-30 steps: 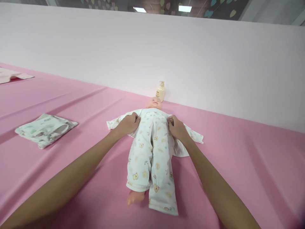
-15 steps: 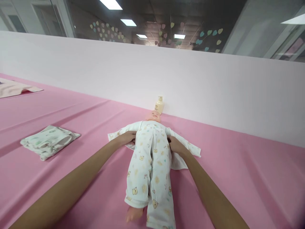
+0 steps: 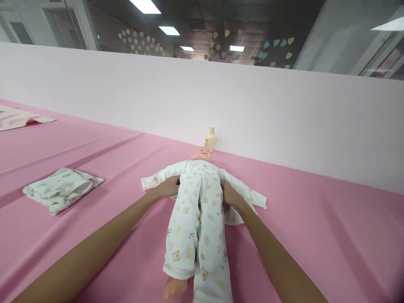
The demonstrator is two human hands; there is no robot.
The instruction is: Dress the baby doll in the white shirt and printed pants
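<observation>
A baby doll point(image 3: 202, 154) lies on its back, its head towards the wall. White baby pants point(image 3: 206, 219) with a bear print cover its body from the chest down to its legs, and one bare foot point(image 3: 175, 288) shows below a cuff. The doll's white shirt point(image 3: 170, 171) spreads out to both sides with the sleeves outstretched. At the left side of the pants, my left hand point(image 3: 168, 186) is closed on the fabric. My right hand point(image 3: 230, 195) grips the opposite side, its fingertips tucked out of sight between the pants and the shirt.
A pump bottle point(image 3: 210, 139) stands behind the doll's head against the white wall point(image 3: 284, 118). On the left of the pink padded surface point(image 3: 126, 168) lies a folded printed cloth point(image 3: 63, 188). Farther off is a pale pink cloth point(image 3: 22, 118).
Both hands have shifted slightly down along the sides of the pants, with the fingers tucked in deeper. The doll stays in place, and the view has tilted a little.
</observation>
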